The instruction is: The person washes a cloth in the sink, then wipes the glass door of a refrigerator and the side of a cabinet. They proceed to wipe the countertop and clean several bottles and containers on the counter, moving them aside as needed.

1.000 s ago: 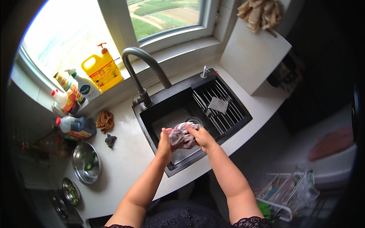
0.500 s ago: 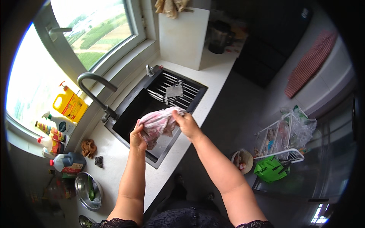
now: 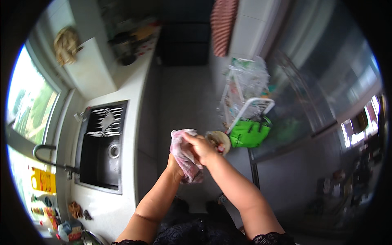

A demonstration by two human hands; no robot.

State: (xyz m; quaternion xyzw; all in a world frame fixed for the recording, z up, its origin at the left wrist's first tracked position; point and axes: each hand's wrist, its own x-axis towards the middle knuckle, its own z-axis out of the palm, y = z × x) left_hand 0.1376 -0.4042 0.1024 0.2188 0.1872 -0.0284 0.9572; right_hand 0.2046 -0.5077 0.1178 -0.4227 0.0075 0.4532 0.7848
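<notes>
A bunched pink-and-white cloth (image 3: 182, 152) is held in front of me, over the floor between the counter and the right-hand side. My left hand (image 3: 174, 166) grips it from the lower left, its fingers mostly hidden behind the fabric. My right hand (image 3: 200, 148) is closed on its right side, with the thumb lying across the top. Part of the cloth hangs down below both hands. To the left, the black sink (image 3: 96, 173) is set in the white counter, with a grey pad (image 3: 108, 121) lying on its slatted rack (image 3: 98, 132).
A curved faucet (image 3: 49, 149) rises beside the sink. Bottles, including a yellow jug (image 3: 43, 180), line the window side. At right stand a white rack (image 3: 245, 110) with plastic bags, a green bag (image 3: 250, 133) and a round bin (image 3: 223, 141). A red checked cloth (image 3: 223, 28) hangs beyond.
My view has turned right, away from the sink. Both hands have carried the cloth off the sink to over the floor, and they now hold it closer together and more bunched.
</notes>
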